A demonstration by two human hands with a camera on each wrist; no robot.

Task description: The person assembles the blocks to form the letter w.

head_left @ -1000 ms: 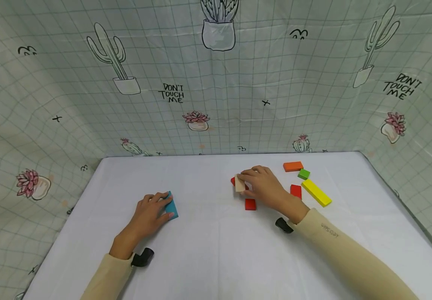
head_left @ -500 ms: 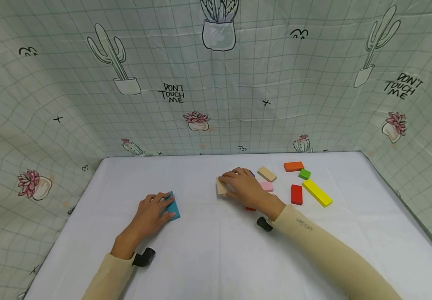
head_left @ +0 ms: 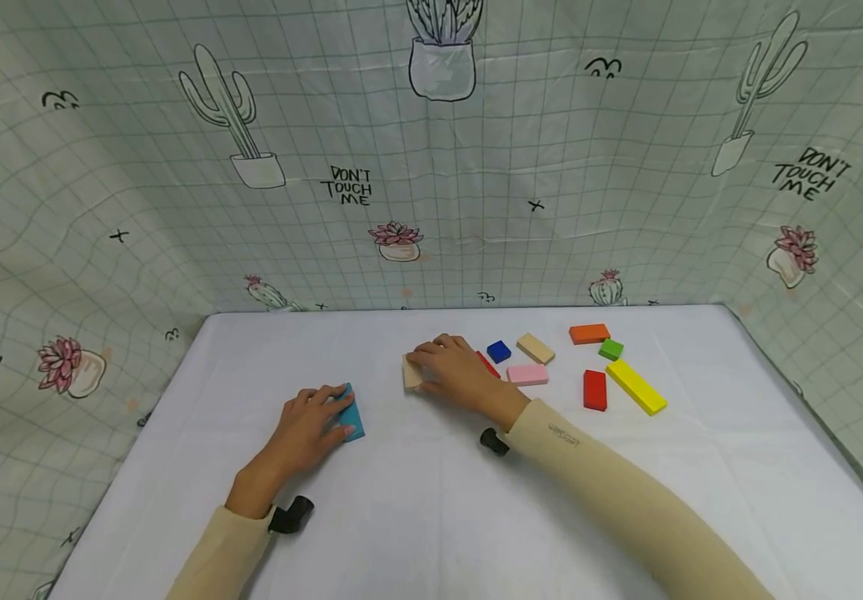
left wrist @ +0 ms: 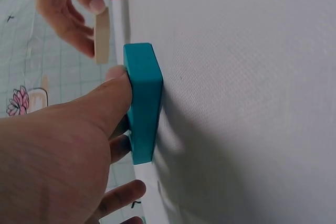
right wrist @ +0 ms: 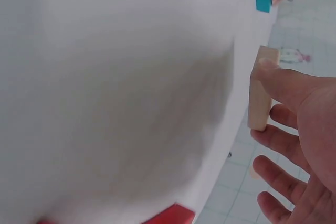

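Note:
My left hand (head_left: pixel 313 429) pinches a teal rectangular block (head_left: pixel 352 417) between thumb and fingers, low over the white table. In the left wrist view that teal block (left wrist: pixel 144 103) stands on its narrow side, close to the tabletop. To the right, my right hand (head_left: pixel 452 371) holds a plain wooden block (head_left: pixel 411 373) by its two ends. The right wrist view shows the thumb on one end of this wooden block (right wrist: pixel 261 90) and a fingertip at the other. A shadow lies on the table below it.
Right of my right hand lie a blue cube (head_left: pixel 499 352), another wooden block (head_left: pixel 536 348), a pink block (head_left: pixel 527 374) and a red block (head_left: pixel 595 390). Farther right are an orange block (head_left: pixel 590 333), a green block (head_left: pixel 611 349) and a long yellow block (head_left: pixel 636 387). A patterned cloth hangs behind.
My right hand has moved left with the wooden block, uncovering the blue, pink and other wooden blocks. My left hand stays almost in place with the teal block.

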